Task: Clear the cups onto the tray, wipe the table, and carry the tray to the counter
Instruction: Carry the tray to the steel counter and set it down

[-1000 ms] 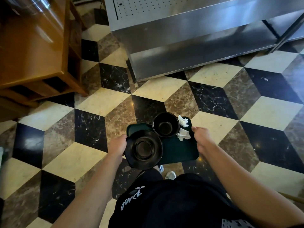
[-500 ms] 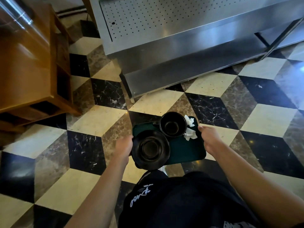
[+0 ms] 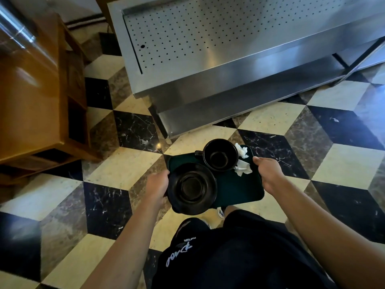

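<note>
I hold a dark green tray (image 3: pixel 237 187) level in front of my waist, over the floor. My left hand (image 3: pixel 156 185) grips its left edge and my right hand (image 3: pixel 267 173) grips its right edge. On the tray stand a black cup (image 3: pixel 220 154) at the far side, its handle pointing left, and a black saucer (image 3: pixel 192 187) at the near left, overhanging the tray's edge. Crumpled white napkins (image 3: pixel 242 162) lie beside the cup, next to my right hand.
A stainless steel counter (image 3: pixel 229 49) with a perforated top stands just ahead; its lower shelf (image 3: pixel 208 113) is close to the tray. A wooden cabinet (image 3: pixel 37 97) stands at the left. The floor is checkered marble tile (image 3: pixel 116 172).
I have walked toward the steel counter with the tray; the counter looms larger and nearer. Both hands keep the same grip on the tray.
</note>
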Available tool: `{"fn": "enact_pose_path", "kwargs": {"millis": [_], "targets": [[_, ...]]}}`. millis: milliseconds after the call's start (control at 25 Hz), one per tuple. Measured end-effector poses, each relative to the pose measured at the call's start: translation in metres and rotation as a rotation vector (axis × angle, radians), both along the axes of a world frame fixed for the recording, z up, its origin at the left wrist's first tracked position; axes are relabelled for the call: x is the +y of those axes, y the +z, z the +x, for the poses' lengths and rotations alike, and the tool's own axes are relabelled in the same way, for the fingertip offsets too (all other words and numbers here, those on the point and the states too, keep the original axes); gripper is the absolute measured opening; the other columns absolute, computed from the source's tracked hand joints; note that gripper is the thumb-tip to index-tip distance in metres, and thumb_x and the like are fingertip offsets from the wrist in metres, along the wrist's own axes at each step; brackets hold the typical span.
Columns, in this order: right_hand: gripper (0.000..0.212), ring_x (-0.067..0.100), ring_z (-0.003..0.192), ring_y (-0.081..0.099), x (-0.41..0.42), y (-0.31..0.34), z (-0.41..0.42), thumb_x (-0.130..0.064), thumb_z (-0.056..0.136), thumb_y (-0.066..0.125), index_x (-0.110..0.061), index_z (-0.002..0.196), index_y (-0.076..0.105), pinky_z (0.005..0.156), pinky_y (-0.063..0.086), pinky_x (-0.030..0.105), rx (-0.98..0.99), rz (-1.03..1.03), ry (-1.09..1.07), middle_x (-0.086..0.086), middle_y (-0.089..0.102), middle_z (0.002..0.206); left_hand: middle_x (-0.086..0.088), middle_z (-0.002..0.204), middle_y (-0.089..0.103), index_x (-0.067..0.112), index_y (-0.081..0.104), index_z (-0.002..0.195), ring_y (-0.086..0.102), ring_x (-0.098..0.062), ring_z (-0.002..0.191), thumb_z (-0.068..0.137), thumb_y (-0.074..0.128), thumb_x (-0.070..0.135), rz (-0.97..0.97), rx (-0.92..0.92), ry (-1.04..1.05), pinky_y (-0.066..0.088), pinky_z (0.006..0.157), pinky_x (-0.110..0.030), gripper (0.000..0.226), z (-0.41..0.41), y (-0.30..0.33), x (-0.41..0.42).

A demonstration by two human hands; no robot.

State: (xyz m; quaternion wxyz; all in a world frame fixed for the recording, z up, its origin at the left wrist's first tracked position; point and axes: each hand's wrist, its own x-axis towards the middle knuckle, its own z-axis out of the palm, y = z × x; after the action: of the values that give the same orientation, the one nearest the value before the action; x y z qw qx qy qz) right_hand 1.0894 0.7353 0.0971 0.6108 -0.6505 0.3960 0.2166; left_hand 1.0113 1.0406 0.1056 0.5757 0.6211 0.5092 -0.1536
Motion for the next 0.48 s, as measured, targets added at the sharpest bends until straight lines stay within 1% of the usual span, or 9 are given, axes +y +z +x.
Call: {"fn": "enact_pose_path", "kwargs": {"millis": [40, 120, 200, 360, 400, 480], "targets": [[0.024, 0.039, 0.096, 0.074, 0.0, -0.001, 0.014, -0.018, 0.104, 0.057, -0.002, 0.105, 0.075, 0.092, 0.059, 0.053, 0.001, 0.007, 0.007, 0.022, 0.076, 0.104, -0.015, 0.093, 0.073, 0.004, 0.071, 0.103, 0.067, -0.027, 0.08, 0.099, 0.058, 0.022, 0.002, 0.0, 0.004, 0.051, 0.068, -0.036, 0.022, 0.012, 0.001, 0.0], [0.025, 0.039, 0.096, 0.075, 0.0, -0.002, 0.043, -0.018, 0.105, 0.056, -0.002, 0.104, 0.075, 0.092, 0.059, 0.053, 0.007, 0.016, 0.027, 0.023, 0.077, 0.103, -0.013, 0.089, 0.072, 0.005, 0.072, 0.102, 0.066, -0.025, 0.077, 0.099, 0.057, 0.022, 0.011, -0.009, 0.022, 0.05, 0.065, -0.034, 0.022, 0.038, 0.004, -0.002], [0.026, 0.039, 0.094, 0.075, -0.001, -0.001, 0.07, -0.02, 0.105, 0.055, -0.004, 0.103, 0.076, 0.091, 0.06, 0.052, 0.008, 0.024, 0.046, 0.023, 0.077, 0.102, -0.011, 0.085, 0.071, 0.004, 0.072, 0.101, 0.065, -0.025, 0.075, 0.098, 0.057, 0.022, 0.029, -0.015, 0.038, 0.049, 0.066, -0.035, 0.023, 0.061, 0.007, -0.003], [0.028, 0.043, 0.097, 0.074, -0.002, 0.01, 0.135, -0.018, 0.104, 0.056, -0.004, 0.093, 0.077, 0.095, 0.057, 0.058, -0.024, 0.048, 0.083, 0.024, 0.077, 0.101, -0.01, 0.077, 0.066, 0.007, 0.068, 0.084, 0.062, -0.026, 0.072, 0.096, 0.058, 0.02, 0.053, -0.039, 0.087, 0.046, 0.067, -0.037, 0.021, 0.115, 0.021, -0.013], [0.028, 0.042, 0.096, 0.074, -0.003, 0.014, 0.152, -0.018, 0.104, 0.056, -0.004, 0.092, 0.077, 0.094, 0.058, 0.057, -0.028, 0.049, 0.092, 0.024, 0.077, 0.101, -0.01, 0.077, 0.066, 0.007, 0.068, 0.082, 0.062, -0.027, 0.072, 0.095, 0.058, 0.021, 0.068, -0.038, 0.098, 0.046, 0.067, -0.039, 0.021, 0.128, 0.025, -0.015], [0.026, 0.038, 0.092, 0.074, -0.006, 0.021, 0.183, -0.017, 0.103, 0.056, -0.002, 0.096, 0.076, 0.086, 0.061, 0.047, -0.04, 0.051, 0.121, 0.023, 0.076, 0.101, -0.01, 0.076, 0.067, 0.008, 0.068, 0.081, 0.062, -0.029, 0.073, 0.094, 0.058, 0.021, 0.088, -0.036, 0.119, 0.046, 0.067, -0.04, 0.021, 0.153, 0.03, -0.018]]}}
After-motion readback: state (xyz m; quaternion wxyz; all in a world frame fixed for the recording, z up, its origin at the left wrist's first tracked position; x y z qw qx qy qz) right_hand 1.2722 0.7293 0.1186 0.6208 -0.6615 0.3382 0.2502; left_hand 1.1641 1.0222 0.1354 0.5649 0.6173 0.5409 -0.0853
